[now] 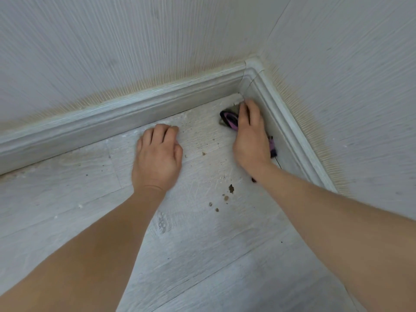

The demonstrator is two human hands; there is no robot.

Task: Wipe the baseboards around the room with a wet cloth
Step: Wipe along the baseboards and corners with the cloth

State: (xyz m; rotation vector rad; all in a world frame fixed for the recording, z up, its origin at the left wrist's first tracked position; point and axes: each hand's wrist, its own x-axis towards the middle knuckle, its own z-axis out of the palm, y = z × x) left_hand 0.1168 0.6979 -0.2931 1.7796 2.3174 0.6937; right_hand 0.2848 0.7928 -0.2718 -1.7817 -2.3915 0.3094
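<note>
Fingers (248,113) of the right hand (251,136) curled over a purple and black cloth (230,120), pressing it down into the room corner at the foot of the right-hand baseboard (299,136). Fingers of the left hand (157,154) bent under with knuckles on the floor (202,255), holding nothing, propped well apart from the cloth.

Largest first: pale ribbed walls (112,52) meeting at the corner, stained yellowish in a band just above the skirting. Next, pale grey wood-grain floor planks, scuffed and dusty. Then the left-hand baseboard (112,118) running along the back wall, joined to the right-hand one by a rounded corner cap (254,64). Both bare forearms reaching in from the bottom edge. Cloth mostly hidden beneath the right hand: one fold showing on the corner side, another edge poking out by the wrist against the baseboard. Smallest: brown crumbs and flecks of dirt (230,189) scattered on the floor between the two hands and just below the right wrist, plus fine specks near the left fingertips. Nothing between the cloth and the baseboard.
</note>
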